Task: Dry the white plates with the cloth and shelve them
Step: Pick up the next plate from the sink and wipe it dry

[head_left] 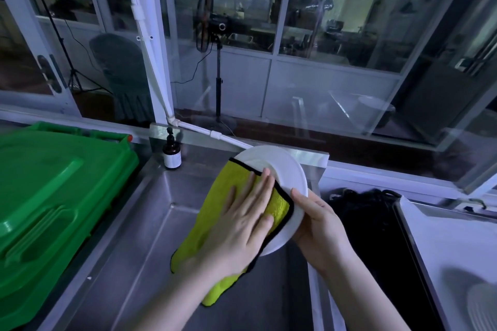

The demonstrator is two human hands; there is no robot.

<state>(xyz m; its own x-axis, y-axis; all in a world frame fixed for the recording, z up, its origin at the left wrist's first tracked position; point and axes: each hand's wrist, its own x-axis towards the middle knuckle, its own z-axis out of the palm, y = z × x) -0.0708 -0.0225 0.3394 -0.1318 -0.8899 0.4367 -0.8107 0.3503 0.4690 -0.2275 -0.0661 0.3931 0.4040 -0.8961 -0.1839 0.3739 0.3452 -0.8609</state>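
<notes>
Crockery in hand: one white plate (287, 169), held tilted on edge above the steel sink basin (150, 223), its face turned toward the left. A yellow microfibre cloth (215, 212) with black binding lies over most of that face and hangs down into the basin. The left hand (242, 223) presses flat on the cloth, fingers straight and slightly spread, curled round nothing. The right hand (320, 226) grips the plate's lower right rim, thumb on the front, fingers wrapped behind.

The plate looks rigid, glazed and breakable, probably slick if wet and moderately heavy. The rim is the sensible hold, with cloth between palm and glaze for extra grip; the hard steel below would not forgive a drop.

Left of the basin a green bin (53, 183) has its lid down, contents hidden. A brown pump bottle (171, 153) stands at the basin's back corner. To the right a dark tub (371, 223) holds something black I cannot make out. Beyond it, on a white surface (443, 244), sits a blurred pale ribbed stack (481, 309), possibly more plates.
</notes>
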